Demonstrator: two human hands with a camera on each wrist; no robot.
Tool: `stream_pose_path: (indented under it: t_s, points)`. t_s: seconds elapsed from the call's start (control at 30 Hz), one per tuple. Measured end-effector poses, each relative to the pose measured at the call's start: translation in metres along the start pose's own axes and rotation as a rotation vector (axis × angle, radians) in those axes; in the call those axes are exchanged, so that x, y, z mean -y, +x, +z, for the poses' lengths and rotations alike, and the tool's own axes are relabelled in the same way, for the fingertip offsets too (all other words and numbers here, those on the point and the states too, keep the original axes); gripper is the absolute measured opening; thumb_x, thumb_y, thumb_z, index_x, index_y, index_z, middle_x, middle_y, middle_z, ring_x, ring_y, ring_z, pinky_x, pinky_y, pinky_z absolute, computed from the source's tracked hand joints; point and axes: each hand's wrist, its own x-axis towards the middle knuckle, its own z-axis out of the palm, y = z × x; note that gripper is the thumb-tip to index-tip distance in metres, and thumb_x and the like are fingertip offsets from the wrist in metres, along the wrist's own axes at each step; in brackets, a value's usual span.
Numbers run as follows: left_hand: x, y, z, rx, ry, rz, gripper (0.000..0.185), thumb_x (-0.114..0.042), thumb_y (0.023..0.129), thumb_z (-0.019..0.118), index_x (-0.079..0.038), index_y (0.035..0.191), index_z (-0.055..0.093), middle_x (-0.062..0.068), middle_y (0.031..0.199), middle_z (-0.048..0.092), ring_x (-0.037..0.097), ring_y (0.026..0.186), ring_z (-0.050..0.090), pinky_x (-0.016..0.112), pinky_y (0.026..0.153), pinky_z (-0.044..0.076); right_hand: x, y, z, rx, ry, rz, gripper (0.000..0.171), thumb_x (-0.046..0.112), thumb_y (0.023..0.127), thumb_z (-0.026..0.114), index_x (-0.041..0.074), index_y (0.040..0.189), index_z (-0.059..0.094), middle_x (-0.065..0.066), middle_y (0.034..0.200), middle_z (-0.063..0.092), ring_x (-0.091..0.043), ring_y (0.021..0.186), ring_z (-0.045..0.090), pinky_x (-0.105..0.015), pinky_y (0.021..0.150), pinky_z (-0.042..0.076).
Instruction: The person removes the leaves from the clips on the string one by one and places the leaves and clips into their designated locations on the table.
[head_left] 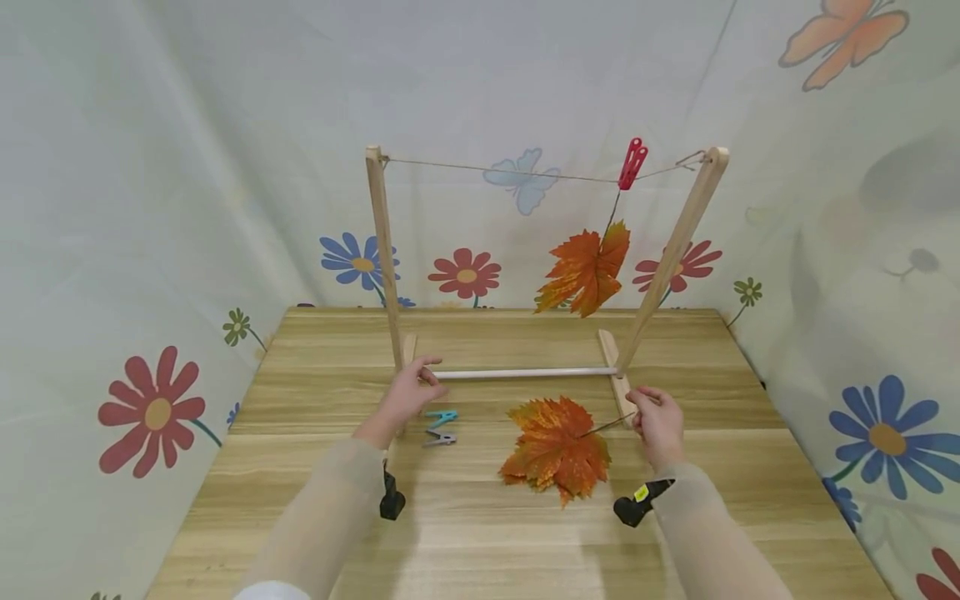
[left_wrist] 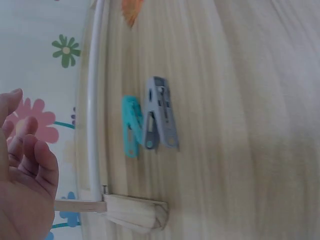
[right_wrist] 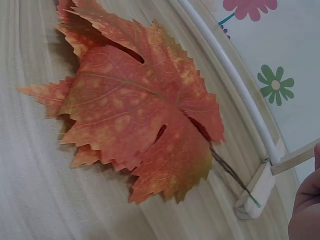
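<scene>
A wooden rack carries a string with a red clothespin holding an orange leaf. More orange leaves lie piled on the table in front of the rack. My right hand hovers by the tip of the top leaf's stem, fingers loosely curled; the right wrist view shows a gap between them. My left hand reaches the left end of the rack's white rod, fingers relaxed and not wrapped round it. A teal clothespin and a grey one lie just right of that hand.
The wooden table is enclosed on three sides by flower-printed cloth. The rack's wooden feet stand on the table at each end of the rod.
</scene>
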Motion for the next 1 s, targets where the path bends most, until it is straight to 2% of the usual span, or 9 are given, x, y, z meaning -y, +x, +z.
stream_pose_path:
  t_s: [0.2,0.23,0.37,0.6,0.63,0.67,0.83,0.87,1.0]
  points:
    - [-0.010,0.007,-0.003,0.001,-0.003,0.014,0.051,-0.034,0.076,0.065,-0.025,0.122,0.044,0.000,0.090,0.052,0.015,0.047,0.041,0.028,0.042,0.039,-0.001,0.015,0.000,0.004,0.008,-0.040,0.043,0.024,0.076,0.067,0.001,0.109,0.051,-0.013,0.091,0.063,-0.003,0.040,0.040,-0.016,0.033,0.030]
    - [-0.011,0.008,-0.004,0.000,0.003,0.014,0.052,-0.036,0.076,0.065,-0.026,0.122,0.044,0.000,0.090,0.052,0.015,0.046,0.041,0.029,0.042,0.040,-0.010,0.025,-0.002,-0.027,-0.023,-0.054,0.047,0.027,0.074,0.068,0.002,0.110,0.050,-0.013,0.092,0.062,-0.002,0.040,0.040,-0.016,0.032,0.030]
    - [-0.017,0.009,-0.006,0.000,0.000,0.027,0.052,-0.036,0.075,0.065,-0.025,0.122,0.044,0.000,0.091,0.053,0.016,0.046,0.042,0.029,0.043,0.041,-0.007,0.031,-0.001,-0.012,-0.002,-0.075,0.047,0.027,0.073,0.069,0.003,0.109,0.051,-0.014,0.094,0.061,-0.002,0.041,0.040,-0.016,0.032,0.031]
    - [-0.027,0.012,-0.010,-0.017,-0.022,0.040,0.049,-0.032,0.077,0.064,-0.024,0.122,0.045,0.000,0.092,0.053,0.018,0.047,0.044,0.031,0.044,0.042,0.003,0.041,0.002,0.067,0.081,-0.103,0.041,0.026,0.074,0.069,0.007,0.108,0.054,-0.015,0.099,0.061,-0.001,0.041,0.041,-0.015,0.031,0.030]
    - [-0.028,0.013,-0.011,-0.020,-0.015,0.041,0.049,-0.033,0.077,0.064,-0.025,0.122,0.044,0.000,0.092,0.053,0.018,0.047,0.044,0.031,0.044,0.042,0.016,0.031,0.006,0.098,0.119,-0.087,0.037,0.022,0.076,0.067,0.005,0.107,0.054,-0.015,0.097,0.061,-0.002,0.041,0.040,-0.015,0.032,0.029]
    - [-0.029,0.013,-0.012,-0.022,-0.010,0.043,0.049,-0.034,0.077,0.063,-0.025,0.122,0.044,-0.001,0.093,0.053,0.018,0.047,0.044,0.031,0.044,0.042,0.018,0.032,0.007,0.101,0.126,-0.081,0.038,0.021,0.076,0.067,0.005,0.107,0.054,-0.015,0.098,0.061,-0.002,0.041,0.040,-0.016,0.032,0.029]
    - [-0.037,0.016,-0.013,-0.026,0.008,0.064,0.049,-0.034,0.078,0.062,-0.024,0.123,0.044,-0.004,0.095,0.052,0.018,0.046,0.044,0.032,0.045,0.043,0.022,0.043,0.010,0.067,0.069,-0.111,0.040,0.026,0.074,0.068,0.007,0.107,0.055,-0.020,0.099,0.060,-0.002,0.040,0.041,-0.016,0.030,0.030]
    - [-0.039,0.016,-0.014,-0.026,0.008,0.073,0.049,-0.034,0.078,0.062,-0.023,0.123,0.044,-0.004,0.095,0.052,0.018,0.046,0.044,0.032,0.044,0.043,0.010,0.058,0.006,0.035,0.021,-0.141,0.044,0.031,0.072,0.070,0.009,0.108,0.056,-0.020,0.101,0.059,-0.001,0.040,0.041,-0.016,0.030,0.030]
    - [-0.048,0.019,-0.016,-0.032,0.005,0.101,0.049,-0.031,0.078,0.063,-0.020,0.122,0.045,-0.003,0.094,0.053,0.018,0.047,0.045,0.032,0.044,0.043,0.009,0.075,0.004,0.033,-0.018,-0.212,0.044,0.033,0.072,0.069,0.010,0.107,0.057,-0.020,0.099,0.059,-0.003,0.042,0.042,-0.017,0.031,0.032]
